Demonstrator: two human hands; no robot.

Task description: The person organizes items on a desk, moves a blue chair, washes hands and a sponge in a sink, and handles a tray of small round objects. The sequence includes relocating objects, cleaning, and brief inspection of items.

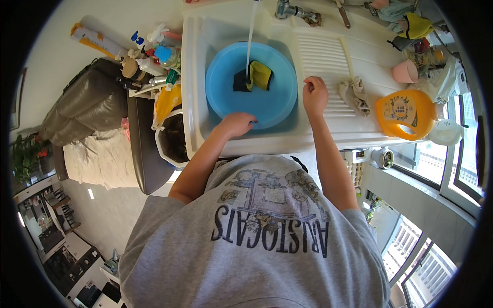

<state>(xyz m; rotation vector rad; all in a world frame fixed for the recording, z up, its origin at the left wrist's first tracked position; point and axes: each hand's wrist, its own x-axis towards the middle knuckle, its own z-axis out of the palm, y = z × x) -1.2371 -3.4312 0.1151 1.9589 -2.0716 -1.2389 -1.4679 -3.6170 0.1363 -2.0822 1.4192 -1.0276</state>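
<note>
A blue plastic basin (246, 107) sits in the white laundry sink (194, 92). Water runs in a thin stream (250, 38) from a tap at the top edge onto a yellow and dark cloth (261, 76) lying in the basin. At the basin's near rim is my left hand (238, 125), its fingers bent over the edge; how firmly they hold it cannot be told. My right hand (315, 94) is loosely curled above the sink's right edge, beside the ribbed washboard (327, 57). Nothing shows in it, though its palm side is partly hidden. A crumpled beige cloth (355, 96) lies to its right.
An orange detergent jug (406, 113) lies on the right counter, near a pink cup (405, 71). A brown-handled brush (342, 14) is at the back. Pump and spray bottles (165, 54) crowd the sink's left side, above a planter (171, 138). A metal tap (285, 10) stands behind the sink.
</note>
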